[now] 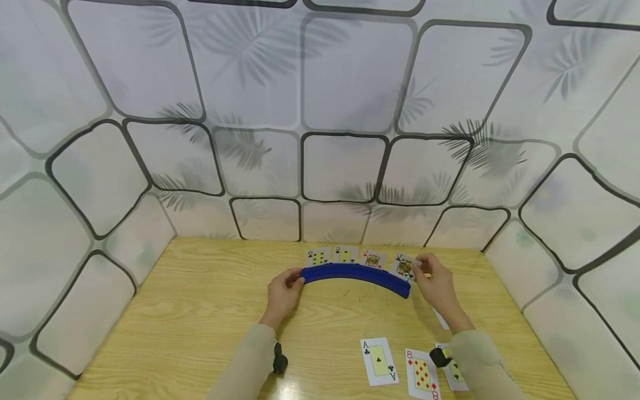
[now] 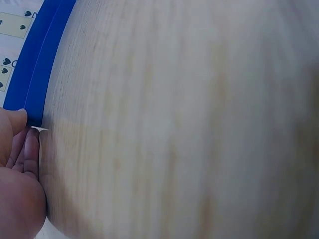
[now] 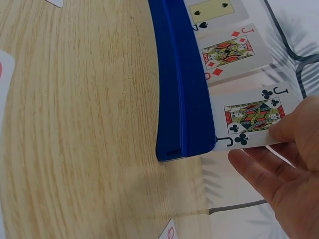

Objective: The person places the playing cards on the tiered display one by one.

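Observation:
A curved blue card holder (image 1: 352, 271) stands on the table with playing cards along its length. My left hand (image 1: 284, 295) grips its left end, thumb (image 2: 19, 118) on the front. At the right end, my right hand (image 1: 441, 286) pinches the jack of clubs (image 3: 244, 117) by its outer edge, thumb on its face. The lower edge of that card meets the holder's slot. Beside it stand the jack of diamonds (image 3: 229, 52), a two of spades (image 1: 345, 254) and a six of spades (image 1: 318, 257).
Nearer me on the wooden table (image 1: 200, 333) lie an ace of clubs (image 1: 378, 361), an eight of diamonds (image 1: 421, 375) and a black-suited card (image 1: 456, 375) partly under my right wrist. Another card (image 1: 441, 318) shows beside the right forearm. A patterned wall (image 1: 340, 166) rises behind.

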{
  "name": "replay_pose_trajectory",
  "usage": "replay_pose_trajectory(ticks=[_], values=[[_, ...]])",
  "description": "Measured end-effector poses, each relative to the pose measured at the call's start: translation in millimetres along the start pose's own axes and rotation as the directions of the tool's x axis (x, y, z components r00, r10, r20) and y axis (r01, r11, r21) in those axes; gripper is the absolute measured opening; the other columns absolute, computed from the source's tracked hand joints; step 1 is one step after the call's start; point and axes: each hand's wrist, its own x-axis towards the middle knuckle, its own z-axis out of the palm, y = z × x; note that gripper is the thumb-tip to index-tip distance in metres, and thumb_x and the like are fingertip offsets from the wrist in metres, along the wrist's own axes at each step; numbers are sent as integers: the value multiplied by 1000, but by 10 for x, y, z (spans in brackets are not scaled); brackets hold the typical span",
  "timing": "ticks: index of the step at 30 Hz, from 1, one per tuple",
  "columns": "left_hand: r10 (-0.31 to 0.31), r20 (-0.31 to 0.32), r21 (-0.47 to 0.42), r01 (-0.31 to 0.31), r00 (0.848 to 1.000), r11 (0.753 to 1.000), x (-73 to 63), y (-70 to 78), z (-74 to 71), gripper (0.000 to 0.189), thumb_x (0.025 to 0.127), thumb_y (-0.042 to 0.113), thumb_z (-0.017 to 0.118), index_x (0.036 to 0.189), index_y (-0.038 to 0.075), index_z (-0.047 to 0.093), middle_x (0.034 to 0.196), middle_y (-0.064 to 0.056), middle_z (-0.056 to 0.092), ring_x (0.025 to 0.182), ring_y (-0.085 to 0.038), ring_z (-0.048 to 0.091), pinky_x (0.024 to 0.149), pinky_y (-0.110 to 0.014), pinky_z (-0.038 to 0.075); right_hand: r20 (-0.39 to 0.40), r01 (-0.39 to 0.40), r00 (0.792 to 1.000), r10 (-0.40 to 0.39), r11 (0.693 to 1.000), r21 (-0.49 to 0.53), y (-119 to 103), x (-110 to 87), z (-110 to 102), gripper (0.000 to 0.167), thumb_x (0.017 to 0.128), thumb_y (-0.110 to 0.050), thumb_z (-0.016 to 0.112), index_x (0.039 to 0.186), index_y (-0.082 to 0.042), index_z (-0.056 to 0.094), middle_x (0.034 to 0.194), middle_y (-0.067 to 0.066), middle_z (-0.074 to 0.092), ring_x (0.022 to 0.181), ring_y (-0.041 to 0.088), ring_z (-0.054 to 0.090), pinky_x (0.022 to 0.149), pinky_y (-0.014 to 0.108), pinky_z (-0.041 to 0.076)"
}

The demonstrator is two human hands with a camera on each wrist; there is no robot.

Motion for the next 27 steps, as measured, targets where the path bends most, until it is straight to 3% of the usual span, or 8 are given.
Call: replay_pose_trajectory(ticks=[17, 27], values=[[7, -14, 8, -7, 1000, 1000, 9, -8, 13, 26, 99, 2, 70, 125, 2, 74, 116, -16, 77, 104, -31, 74, 93, -44, 62, 29, -14, 999, 14, 1000, 0, 2, -21, 37, 18, 103, -3, 62, 120, 1, 62, 101, 21, 73, 86, 25, 72, 68, 14, 58], [-7, -9, 0, 7, 1000, 1000, 0, -1, 12, 25, 100, 1, 69, 125, 2, 74, 116, -16, 77, 105, -31, 73, 93, -44, 62, 42, -23, 999, 23, 1000, -7, -14, -48, 35, 18, 104, -5, 63, 121, -1, 62, 104, 19, 74, 87, 19, 71, 71, 19, 59]])
